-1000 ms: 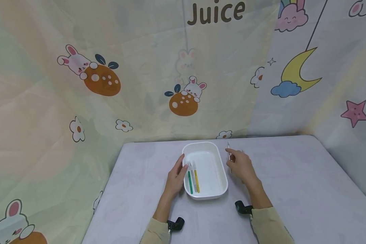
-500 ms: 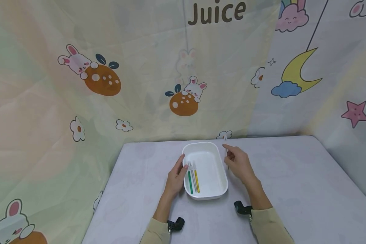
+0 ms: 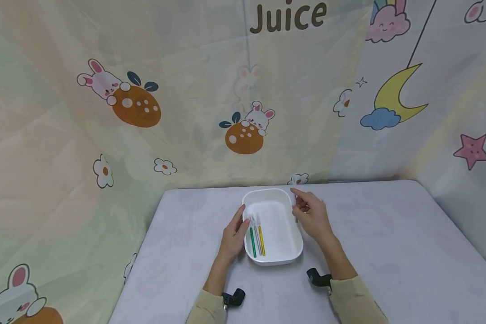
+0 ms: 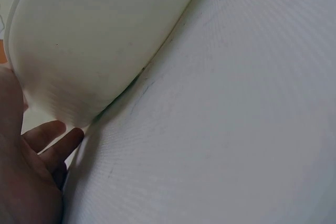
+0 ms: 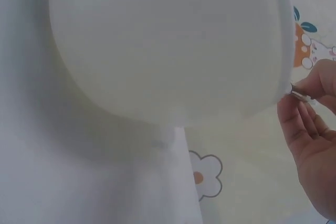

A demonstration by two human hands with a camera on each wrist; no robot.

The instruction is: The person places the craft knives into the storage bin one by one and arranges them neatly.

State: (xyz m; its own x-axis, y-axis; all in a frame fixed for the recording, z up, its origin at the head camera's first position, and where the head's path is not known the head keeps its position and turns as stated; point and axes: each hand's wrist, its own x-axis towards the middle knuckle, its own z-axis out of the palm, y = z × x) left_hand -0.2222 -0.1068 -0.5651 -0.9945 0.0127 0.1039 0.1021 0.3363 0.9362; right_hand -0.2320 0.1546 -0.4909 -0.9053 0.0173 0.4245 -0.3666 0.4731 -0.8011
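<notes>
A white rectangular tray (image 3: pixel 281 260) lies on the table. Inside it, along the left side, are three slim fork-like utensils with pale heads: one with a green handle (image 3: pixel 253 245), one silvery, one with a yellow handle (image 3: pixel 262 244). My left hand (image 3: pixel 231 238) grips the tray's left wall, thumb over the rim and fingers outside. Just off the tray's right rim, my right hand (image 3: pixel 313 218) pinches a thin shiny utensil (image 5: pixel 299 94) between thumb and fingers. Most of that utensil is hidden by the fingers, and its exact kind is unclear.
The table (image 3: pixel 389 247) has a pale cloth cover, and its far edge meets a printed fabric backdrop (image 3: pixel 194 148). Black wrist cameras, such as the one on the left wrist (image 3: pixel 234 297), stick out from both wrists.
The right hand has moved left with the thin utensil, from beside the tray to its right rim. The left hand, the tray and the utensils in it have stayed put.
</notes>
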